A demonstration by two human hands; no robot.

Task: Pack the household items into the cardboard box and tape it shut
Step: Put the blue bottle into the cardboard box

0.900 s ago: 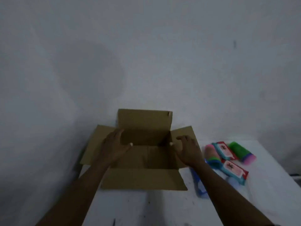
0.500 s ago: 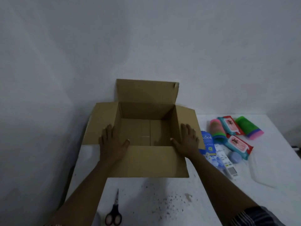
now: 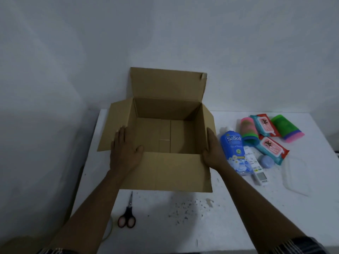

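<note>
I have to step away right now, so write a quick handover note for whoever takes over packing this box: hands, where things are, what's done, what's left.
Left hand: open, flat on the left flap of the cardboard box.
Right hand: open, against the right flap.
Box: on the white table, flaps open, nothing inside.
Right of the box, on the table: SoSoft bottle, two wipes packs, two pink-and-green packs, remote, small blue round thing, clear lid.
Scissors: in front of the box.
Done: box opened.
Left: pack everything, close the flaps, tape. No tape roll plainly in view.
</note>
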